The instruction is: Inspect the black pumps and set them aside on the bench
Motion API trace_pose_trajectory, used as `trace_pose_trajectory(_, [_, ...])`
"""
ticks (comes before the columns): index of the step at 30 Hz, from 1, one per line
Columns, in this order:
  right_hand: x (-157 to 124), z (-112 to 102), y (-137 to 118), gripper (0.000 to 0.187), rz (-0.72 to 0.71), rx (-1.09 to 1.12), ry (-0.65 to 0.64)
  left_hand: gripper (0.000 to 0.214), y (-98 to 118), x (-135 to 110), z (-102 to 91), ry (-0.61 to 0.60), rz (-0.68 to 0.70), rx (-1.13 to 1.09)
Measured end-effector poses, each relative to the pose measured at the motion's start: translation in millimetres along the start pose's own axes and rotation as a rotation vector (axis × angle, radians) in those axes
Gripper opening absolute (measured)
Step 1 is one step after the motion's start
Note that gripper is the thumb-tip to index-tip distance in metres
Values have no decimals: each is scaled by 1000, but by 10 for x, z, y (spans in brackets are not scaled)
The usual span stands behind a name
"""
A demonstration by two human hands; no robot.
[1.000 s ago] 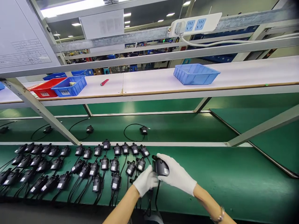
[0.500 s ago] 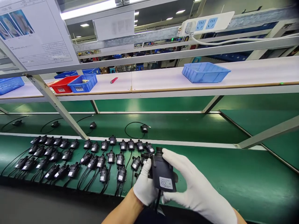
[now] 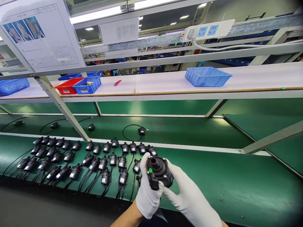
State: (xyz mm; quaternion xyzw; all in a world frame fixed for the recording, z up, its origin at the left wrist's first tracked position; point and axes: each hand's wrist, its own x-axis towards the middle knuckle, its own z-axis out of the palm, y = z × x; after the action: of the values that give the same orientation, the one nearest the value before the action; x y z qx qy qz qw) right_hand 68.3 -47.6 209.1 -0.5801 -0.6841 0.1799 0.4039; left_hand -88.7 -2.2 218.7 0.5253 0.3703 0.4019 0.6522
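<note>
– One black unit (image 3: 163,176), and how is it held?
– By both: the left hand (image 3: 147,195) grips its left side, the right hand (image 3: 189,197) closes thumb and fingers around the other, over the near part of the green bench (image 3: 213,183)
– How does it look?
– Dark, with a round, ringed end turned up, a short open nozzle (image 3: 154,161) on it, a stub at the side and a bright green dot (image 3: 150,170)
– And around it?
– Glossy green, slightly marked at right; to the left lie rows of similar units (image 3: 75,172), most with pale labels up, cords trailing to the near edge
– Further?
– Past a pale strip, another green surface (image 3: 189,127) carries a few spaced units. Above runs a white shelf (image 3: 161,80) with a light blue bin (image 3: 208,77) and, leftward, a red bin (image 3: 68,87). Beyond the metal rails, a cluttered workshop (image 3: 151,55) under ceiling lights
</note>
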Motion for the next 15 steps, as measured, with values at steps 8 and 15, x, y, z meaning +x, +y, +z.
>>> trace_pose_trajectory(8, [166,-12,-27,64,51,304,-8,88,66,-98,10,-23,359,450])
trace_pose_trajectory(15, [228,-115,-47,47,67,203,37,71,516,-71,-172,-303,88,150])
